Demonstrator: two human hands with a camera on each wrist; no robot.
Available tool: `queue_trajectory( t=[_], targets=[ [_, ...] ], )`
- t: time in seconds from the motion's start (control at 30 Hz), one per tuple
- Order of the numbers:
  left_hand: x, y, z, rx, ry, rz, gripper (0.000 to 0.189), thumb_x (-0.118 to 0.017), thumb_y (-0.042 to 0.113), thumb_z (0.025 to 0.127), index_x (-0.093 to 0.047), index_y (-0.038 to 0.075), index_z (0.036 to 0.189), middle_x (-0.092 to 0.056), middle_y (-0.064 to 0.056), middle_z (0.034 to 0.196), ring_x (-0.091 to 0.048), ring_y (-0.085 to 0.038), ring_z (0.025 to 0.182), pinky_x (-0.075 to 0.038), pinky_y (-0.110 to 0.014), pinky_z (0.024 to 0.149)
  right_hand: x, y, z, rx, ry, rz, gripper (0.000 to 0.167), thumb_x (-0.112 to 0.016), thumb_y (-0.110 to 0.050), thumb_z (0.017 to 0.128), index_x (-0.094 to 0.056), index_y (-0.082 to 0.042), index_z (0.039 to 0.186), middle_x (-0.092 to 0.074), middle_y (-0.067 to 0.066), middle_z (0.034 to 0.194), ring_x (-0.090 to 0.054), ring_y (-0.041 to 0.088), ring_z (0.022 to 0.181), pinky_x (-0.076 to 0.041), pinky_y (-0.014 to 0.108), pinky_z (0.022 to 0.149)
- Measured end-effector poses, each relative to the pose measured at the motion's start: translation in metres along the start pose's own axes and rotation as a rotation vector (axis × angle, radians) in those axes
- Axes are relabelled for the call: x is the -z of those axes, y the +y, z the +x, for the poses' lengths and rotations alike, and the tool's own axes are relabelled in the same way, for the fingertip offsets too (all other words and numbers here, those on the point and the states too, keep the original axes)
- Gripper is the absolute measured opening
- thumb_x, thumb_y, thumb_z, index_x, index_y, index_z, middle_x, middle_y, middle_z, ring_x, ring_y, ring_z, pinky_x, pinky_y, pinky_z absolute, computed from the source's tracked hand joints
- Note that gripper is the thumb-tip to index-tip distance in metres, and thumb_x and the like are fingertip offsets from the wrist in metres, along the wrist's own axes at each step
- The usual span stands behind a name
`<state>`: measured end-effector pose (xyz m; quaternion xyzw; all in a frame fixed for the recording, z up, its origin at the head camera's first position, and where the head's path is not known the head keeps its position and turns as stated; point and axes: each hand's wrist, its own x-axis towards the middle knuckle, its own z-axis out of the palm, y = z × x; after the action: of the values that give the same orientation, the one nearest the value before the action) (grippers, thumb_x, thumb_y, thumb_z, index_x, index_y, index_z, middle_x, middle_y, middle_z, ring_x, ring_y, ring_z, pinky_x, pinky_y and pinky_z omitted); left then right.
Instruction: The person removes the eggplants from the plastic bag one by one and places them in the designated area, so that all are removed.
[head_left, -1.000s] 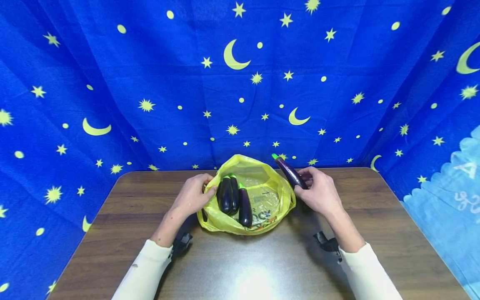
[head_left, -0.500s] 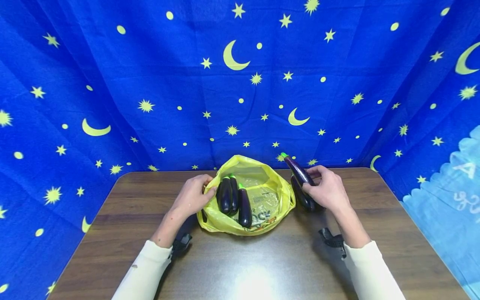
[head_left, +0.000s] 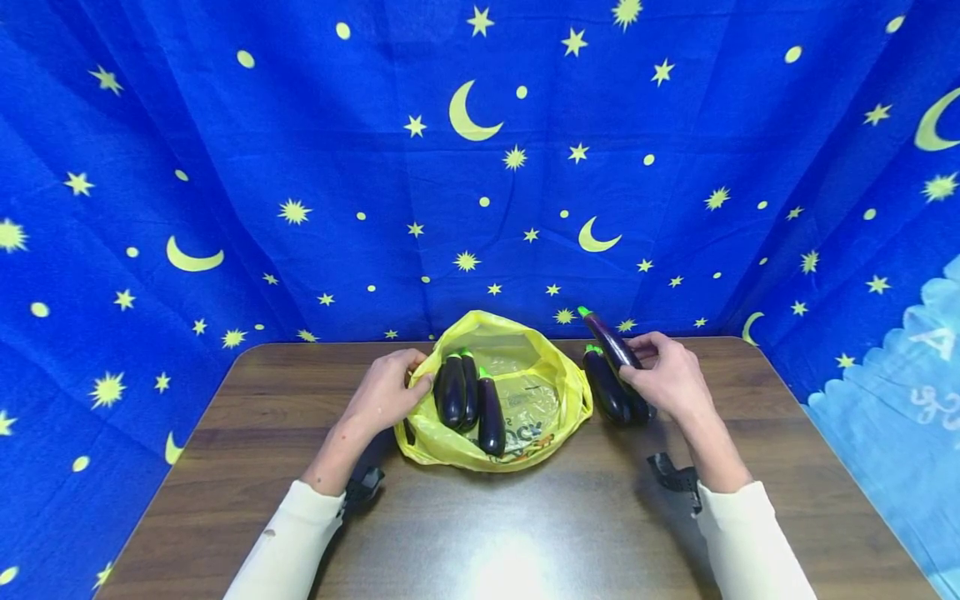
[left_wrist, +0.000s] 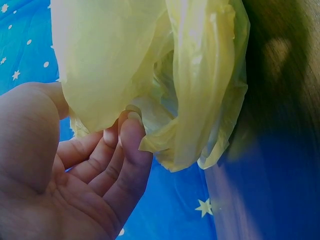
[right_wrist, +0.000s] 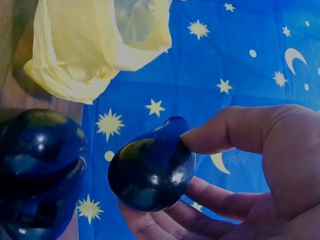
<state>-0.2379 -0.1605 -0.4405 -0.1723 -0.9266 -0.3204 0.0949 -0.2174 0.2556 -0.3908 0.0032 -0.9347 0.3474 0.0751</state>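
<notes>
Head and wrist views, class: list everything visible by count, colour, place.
Bag: one, yellow, on table
Bagged eggplants: at least three, dark purple, in bag
Loose eggplants: two, dark purple, right of bag
Held eggplant: one, dark purple, in right hand
Table: one, brown, under bag
Starry cloth: count unclear, blue, behind table
Panel: one, light blue, right edge
Sleeves: two, white, bottom of head view
Straps: two, black, beside sleeves
Left hand: one, pinching bag's rim
Right hand: one, holding eggplant
</notes>
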Motion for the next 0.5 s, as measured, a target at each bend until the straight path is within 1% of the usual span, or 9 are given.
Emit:
queue_trajectory(
  t=[0.2,0.4,0.5],
  targets=[
    [-0.001,-0.001,0.0,0.003,-0.006,-0.002,0.01,-0.074,0.015,0.093,-0.073,0.009,0.102,-0.064,0.0,0.087,-0.055,-0.014,0.072,-0.046,-0.034,0.066,0.004,0.005,0.002,-0.022,-0.006,-0.004,0.044,-0.075,-0.015,0.088,-0.066,0.005,0.125,-0.074,0.027,0.114,-0.074,0.04,0.104,-0.053,0.053,0.092],
    [-0.001,-0.001,0.0,0.0,-0.004,0.005,0.01,-0.074,0.014,0.094,-0.072,0.009,0.102,-0.065,-0.001,0.087,-0.055,-0.014,0.072,-0.045,-0.033,0.065,0.007,0.011,0.004,-0.035,-0.014,-0.006,0.044,-0.075,-0.016,0.088,-0.066,0.006,0.125,-0.074,0.026,0.113,-0.074,0.039,0.104,-0.052,0.047,0.089],
    [-0.001,-0.001,-0.001,0.001,-0.005,0.006,0.011,-0.074,0.014,0.093,-0.073,0.008,0.103,-0.066,-0.001,0.087,-0.055,-0.014,0.072,-0.046,-0.033,0.065,0.008,0.013,0.004,-0.043,-0.021,-0.009,0.044,-0.076,-0.016,0.089,-0.066,0.006,0.125,-0.074,0.027,0.113,-0.073,0.04,0.104,-0.051,0.048,0.09]
  ],
)
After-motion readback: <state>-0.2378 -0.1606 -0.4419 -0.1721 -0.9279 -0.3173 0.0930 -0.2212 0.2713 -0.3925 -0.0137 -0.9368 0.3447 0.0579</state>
